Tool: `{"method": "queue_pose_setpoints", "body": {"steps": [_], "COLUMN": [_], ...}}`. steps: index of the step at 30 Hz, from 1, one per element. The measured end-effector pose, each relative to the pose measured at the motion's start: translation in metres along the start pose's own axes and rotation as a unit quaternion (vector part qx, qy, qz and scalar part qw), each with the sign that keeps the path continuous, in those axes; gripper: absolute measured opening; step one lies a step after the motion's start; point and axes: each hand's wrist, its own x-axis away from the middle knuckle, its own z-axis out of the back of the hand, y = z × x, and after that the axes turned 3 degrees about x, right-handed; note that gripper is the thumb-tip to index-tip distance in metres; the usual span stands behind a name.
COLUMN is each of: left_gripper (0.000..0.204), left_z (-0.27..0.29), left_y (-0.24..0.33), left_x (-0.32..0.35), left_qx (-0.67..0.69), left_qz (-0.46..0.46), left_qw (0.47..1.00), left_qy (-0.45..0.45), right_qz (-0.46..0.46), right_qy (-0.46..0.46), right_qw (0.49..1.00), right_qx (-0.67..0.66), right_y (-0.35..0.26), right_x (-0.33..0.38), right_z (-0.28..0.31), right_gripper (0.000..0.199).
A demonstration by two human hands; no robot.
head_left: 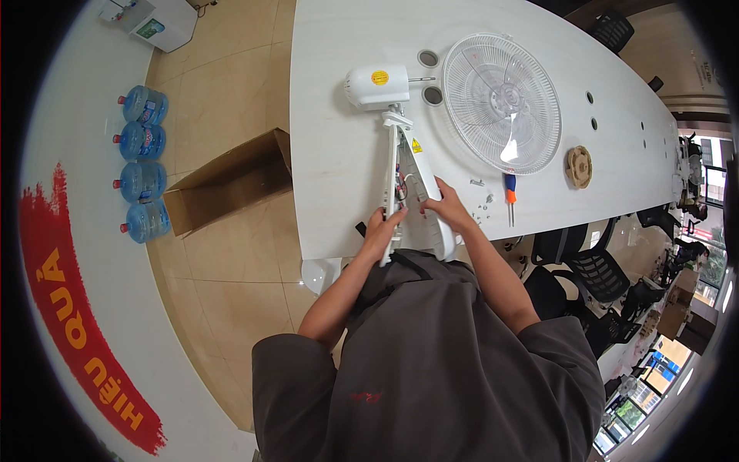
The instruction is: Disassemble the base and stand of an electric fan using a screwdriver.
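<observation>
— So, where is the fan body (406, 165)?
— On the table's (331, 154) near edge, between both hands. The left hand (382, 229) grips its open shell; the right hand (445, 208) clasps the white cover.
— Containers?
— A cardboard box (231, 183) on the floor — its inside is hidden.
— Its look?
— White, split open, wires showing.

bright even daylight | soft shadows | sharp centre | fisheye bending, dark rim
</observation>
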Motion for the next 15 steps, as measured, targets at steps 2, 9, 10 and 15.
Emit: {"method": "queue_pose_setpoints", "body": {"steps": [2,9,10,15], "left_gripper": [0.059,0.043,0.044,0.049], "left_z": [0.018,0.022,0.031,0.019], "left_y": [0.008,0.001,0.011,0.005], "left_x": [0.000,-0.007,-0.006,-0.008], "left_qx": [-0.010,-0.020,-0.031,-0.046], "left_qz": [0.018,-0.012,0.009,-0.018], "left_qw": [0.999,0.999,0.998,0.998], "left_qy": [-0.028,-0.028,-0.053,-0.032], "right_qz": [-0.002,-0.041,-0.029,-0.058], "right_qy": [-0.018,-0.023,-0.034,-0.027], "right_qw": [0.999,0.999,0.999,0.998], "right_qx": [0.048,-0.011,-0.010,-0.004], "right_y": [-0.004,0.001,0.002,0.005], "right_x": [0.001,0.001,0.001,-0.002], "right_z": [0.014,0.004,0.012,0.001], "right_gripper": [0.067,0.067,0.068,0.072]}}
